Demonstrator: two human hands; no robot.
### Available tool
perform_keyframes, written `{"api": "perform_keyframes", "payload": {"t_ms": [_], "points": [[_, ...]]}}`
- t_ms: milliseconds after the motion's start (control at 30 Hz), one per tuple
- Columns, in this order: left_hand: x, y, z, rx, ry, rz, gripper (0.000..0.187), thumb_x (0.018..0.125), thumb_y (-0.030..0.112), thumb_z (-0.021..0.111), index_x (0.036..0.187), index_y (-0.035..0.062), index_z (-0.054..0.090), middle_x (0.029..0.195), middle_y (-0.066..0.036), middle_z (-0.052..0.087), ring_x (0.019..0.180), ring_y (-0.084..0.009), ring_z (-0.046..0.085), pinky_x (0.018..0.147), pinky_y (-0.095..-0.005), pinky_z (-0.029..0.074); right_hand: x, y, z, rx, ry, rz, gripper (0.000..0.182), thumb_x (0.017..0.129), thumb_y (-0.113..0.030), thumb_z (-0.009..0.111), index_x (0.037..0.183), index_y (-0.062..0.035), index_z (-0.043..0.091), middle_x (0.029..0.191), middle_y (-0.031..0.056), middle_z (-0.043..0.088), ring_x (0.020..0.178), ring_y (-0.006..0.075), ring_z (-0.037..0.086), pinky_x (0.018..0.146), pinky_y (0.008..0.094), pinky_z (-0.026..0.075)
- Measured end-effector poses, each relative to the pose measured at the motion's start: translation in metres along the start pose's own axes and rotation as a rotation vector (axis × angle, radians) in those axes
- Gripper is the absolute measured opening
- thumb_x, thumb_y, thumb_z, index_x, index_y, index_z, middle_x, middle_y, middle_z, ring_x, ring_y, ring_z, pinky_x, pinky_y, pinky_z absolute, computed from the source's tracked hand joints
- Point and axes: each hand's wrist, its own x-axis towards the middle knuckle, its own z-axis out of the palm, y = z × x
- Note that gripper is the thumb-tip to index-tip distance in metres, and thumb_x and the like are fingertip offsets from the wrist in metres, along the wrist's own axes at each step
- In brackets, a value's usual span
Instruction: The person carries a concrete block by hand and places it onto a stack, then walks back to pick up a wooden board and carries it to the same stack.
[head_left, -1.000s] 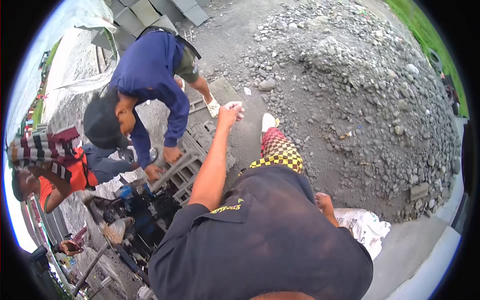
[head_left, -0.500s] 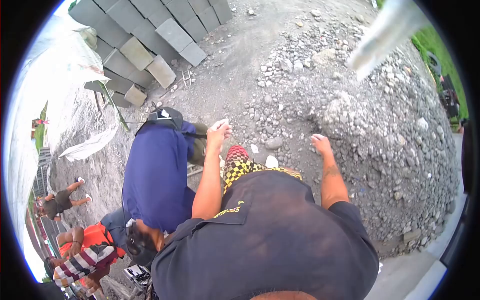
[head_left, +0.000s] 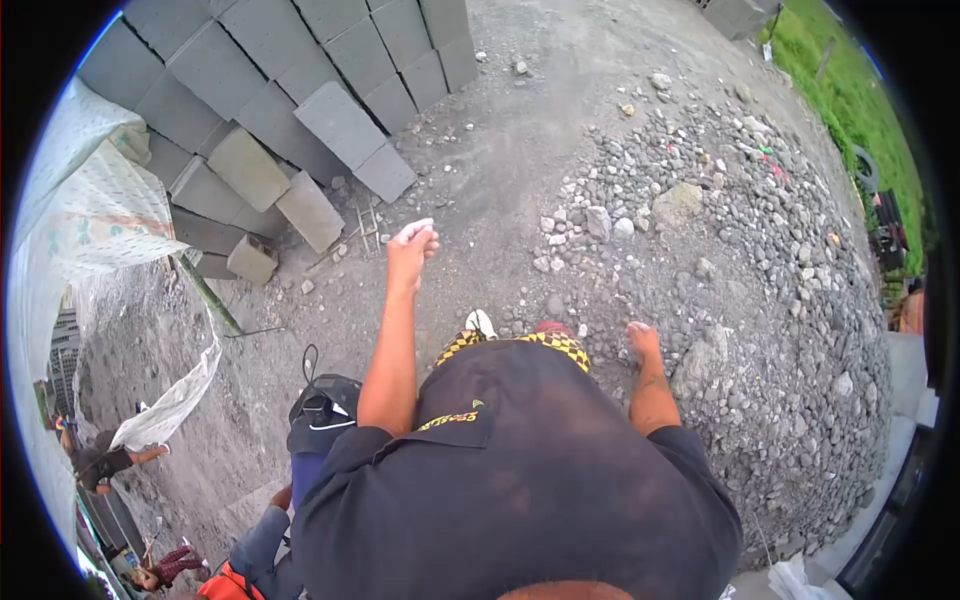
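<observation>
Since the earlier frame the view has swung away from the stooping co-worker, so the concrete blocks now fill the upper left, and the left hand has lifted forward at centre with fingers curled together, seemingly pinching something pale and small, though I cannot tell what. Lower right of centre, the right hand hangs empty and loosely apart over the gravel heap. Judging from this, steady footing matters: loose stones, a tumbled block and the person crouched lower left crowd the path.
</observation>
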Motion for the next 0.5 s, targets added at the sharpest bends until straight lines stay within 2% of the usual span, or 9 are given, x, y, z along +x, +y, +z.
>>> {"api": "perform_keyframes", "payload": {"t_ms": [33,100,167,233,300,400,433,467,500], "points": [[0.024,0.020,-0.001,-0.002,-0.001,0.032,0.024,0.081,0.015,0.055,0.101,0.0022,0.058,0.077,-0.003,0.060,0.064,-0.0083,0.054,0.057,-0.0204,0.043,-0.016,-0.001,-0.002,0.153,0.001,0.152,0.025,0.080,-0.022,0.052,0.098,-0.0049,0.060,0.080,0.0042,0.062,0.059,0.0099,0.054,0.046,0.0239,0.040],[0.079,0.061,-0.002,0.004,-0.020,0.089,0.024,0.080,0.015,0.055,0.100,0.0012,0.058,0.076,-0.004,0.060,0.064,-0.0086,0.054,0.057,-0.0205,0.042,-0.011,0.024,-0.006,-0.014,0.038,0.137,0.026,0.081,-0.023,0.051,0.100,-0.0056,0.058,0.079,0.0046,0.061,0.057,0.0131,0.055,0.046,0.0255,0.042],[0.133,0.085,0.000,0.002,-0.052,0.078,0.024,0.082,0.017,0.055,0.102,0.0029,0.057,0.078,-0.002,0.059,0.064,-0.0073,0.054,0.058,-0.0198,0.042,-0.015,0.033,-0.001,0.162,0.102,0.321,0.021,0.080,-0.014,0.051,0.095,-0.0015,0.059,0.079,0.0076,0.061,0.063,0.0155,0.058,0.053,0.0270,0.046],[0.194,0.092,0.002,-0.019,-0.039,0.081,0.024,0.081,0.016,0.055,0.100,0.0020,0.058,0.077,-0.003,0.060,0.063,-0.0080,0.054,0.057,-0.0202,0.042,-0.002,0.044,0.005,0.314,0.091,0.411,0.022,0.080,-0.014,0.050,0.098,-0.0047,0.059,0.084,0.0078,0.062,0.065,0.0170,0.059,0.053,0.0279,0.046],[0.259,0.088,0.002,-0.051,0.025,0.057,0.023,0.081,0.015,0.055,0.099,0.0010,0.059,0.076,-0.004,0.060,0.062,-0.0086,0.054,0.054,-0.0205,0.042,0.028,0.084,0.024,-0.123,-0.179,0.187,0.023,0.079,-0.016,0.050,0.098,-0.0068,0.060,0.083,0.0072,0.062,0.064,0.0176,0.059,0.053,0.0300,0.046],[0.348,0.040,-0.009,0.073,0.172,-0.012,0.022,0.080,0.016,0.055,0.097,0.0016,0.059,0.072,-0.003,0.060,0.059,-0.0076,0.054,0.051,-0.0205,0.041,0.125,0.081,0.053,-0.816,-0.539,-0.168,0.024,0.078,-0.018,0.052,0.099,-0.0100,0.060,0.081,0.0063,0.063,0.064,0.0185,0.059,0.054,0.0331,0.046],[0.378,0.019,-0.008,0.149,0.225,-0.029,0.022,0.080,0.016,0.055,0.096,0.0018,0.060,0.071,-0.003,0.059,0.058,-0.0074,0.053,0.049,-0.0209,0.041,0.178,0.064,0.055,-1.058,-0.641,-0.290,0.024,0.078,-0.019,0.052,0.099,-0.0111,0.060,0.080,0.0060,0.063,0.064,0.0188,0.059,0.054,0.0341,0.045],[0.403,-0.023,-0.017,0.217,0.258,-0.079,0.018,0.080,0.015,0.054,0.091,0.0028,0.061,0.067,-0.003,0.059,0.055,-0.0081,0.053,0.046,-0.0224,0.041,0.201,-0.019,0.022,-1.063,-0.617,-0.292,0.024,0.078,-0.019,0.052,0.099,-0.0111,0.060,0.080,0.0060,0.063,0.064,0.0188,0.059,0.054,0.0341,0.045],[0.410,-0.046,-0.017,0.301,0.252,-0.197,0.016,0.080,0.014,0.052,0.084,0.0032,0.062,0.065,-0.003,0.059,0.055,-0.0085,0.054,0.045,-0.0227,0.041,0.214,-0.159,0.039,-0.660,-0.415,-0.009,0.029,0.073,-0.021,0.055,0.099,-0.0084,0.059,0.082,0.0098,0.063,0.071,0.0223,0.061,0.061,0.0347,0.047]]}}
